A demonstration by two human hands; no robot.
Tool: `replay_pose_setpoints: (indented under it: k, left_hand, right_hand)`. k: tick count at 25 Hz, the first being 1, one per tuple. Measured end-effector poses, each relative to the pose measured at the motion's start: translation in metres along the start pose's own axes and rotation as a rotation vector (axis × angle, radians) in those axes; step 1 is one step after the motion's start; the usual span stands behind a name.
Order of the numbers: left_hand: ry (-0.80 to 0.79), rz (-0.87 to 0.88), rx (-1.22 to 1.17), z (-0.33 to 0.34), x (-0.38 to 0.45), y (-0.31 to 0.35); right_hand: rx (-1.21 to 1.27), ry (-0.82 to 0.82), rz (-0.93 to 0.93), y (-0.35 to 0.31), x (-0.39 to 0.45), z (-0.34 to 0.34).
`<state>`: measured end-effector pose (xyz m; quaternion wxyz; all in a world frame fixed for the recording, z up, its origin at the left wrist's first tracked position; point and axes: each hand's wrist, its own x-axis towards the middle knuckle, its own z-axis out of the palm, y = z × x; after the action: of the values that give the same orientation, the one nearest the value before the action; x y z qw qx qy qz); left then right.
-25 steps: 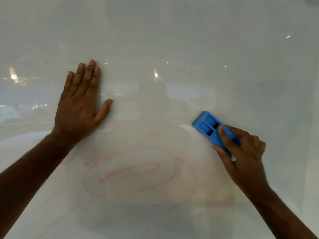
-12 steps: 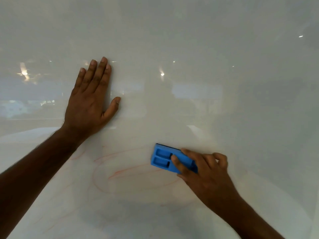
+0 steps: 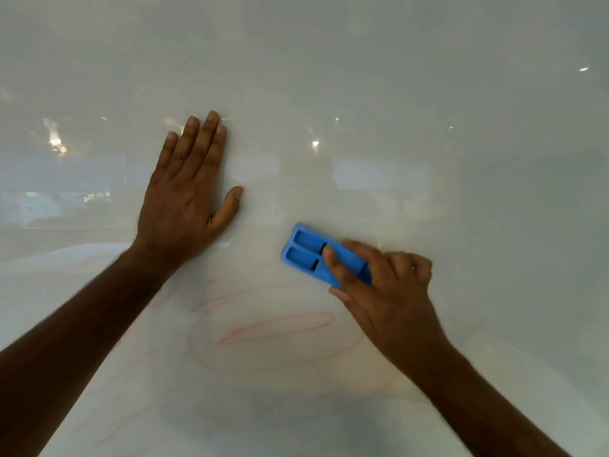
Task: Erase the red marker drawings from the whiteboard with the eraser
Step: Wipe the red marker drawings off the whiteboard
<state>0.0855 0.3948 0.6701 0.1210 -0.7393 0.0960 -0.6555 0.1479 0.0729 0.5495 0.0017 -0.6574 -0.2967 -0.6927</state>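
Head view, looking down along both forearms at a glossy whiteboard (image 3: 428,127) that fills the frame. The left hand (image 3: 188,199) lies flat on the board, fingers straight and together, thumb spread, holding nothing; it seems to brace the person. To its right, the right hand (image 3: 382,291) curls its fingers and thumb around a blue eraser (image 3: 313,255), which lies against the board just beyond the drawing's upper edge.

To finish this stroke well, the eraser should probably stay flat on the surface and sweep nearer and leftward across the marks, in overlapping passes with even pressure.

The red marker drawings (image 3: 276,328) sit nearer than both hands: a thin, flattened loop inside a wider, paler oval, with fainter pink scribbles trailing toward the near left. Much of it looks smeared and half faded, so the job appears partly done.
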Motion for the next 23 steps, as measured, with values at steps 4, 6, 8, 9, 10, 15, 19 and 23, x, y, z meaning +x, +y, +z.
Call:
replay_pose_setpoints:
  k: [4, 6, 8, 9, 10, 15, 19, 23]
  left_hand:
    - [-0.007, 0.004, 0.0, 0.001, 0.0, -0.002]
    - [0.002, 0.004, 0.002, 0.002, 0.0, -0.002]
    - [0.008, 0.003, 0.001, 0.002, -0.001, -0.001]
    - [0.008, 0.001, 0.003, 0.003, -0.001, -0.001]
    - [0.007, -0.002, 0.004, 0.003, -0.002, -0.001]
    - [0.015, 0.019, -0.014, 0.0, 0.0, -0.002]
    - [-0.004, 0.049, -0.038, -0.001, -0.001, -0.006]
    - [-0.077, 0.247, 0.035, -0.016, -0.003, -0.042]
  right_hand:
    - [-0.035, -0.05, -0.178, 0.012, -0.046, -0.008]
    - [-0.065, -0.031, -0.162, 0.035, -0.046, -0.015]
    - [-0.069, -0.01, -0.076, 0.055, -0.028, -0.021]
    - [-0.06, -0.007, -0.026, 0.058, -0.015, -0.021]
    - [-0.043, 0.001, 0.025, 0.055, -0.001, -0.019]
    - [0.012, 0.02, 0.03, -0.021, 0.03, 0.006]
    - [0.007, -0.062, -0.108, -0.048, -0.012, 0.002]
    - [-0.072, -0.105, -0.163, -0.016, -0.029, -0.015]
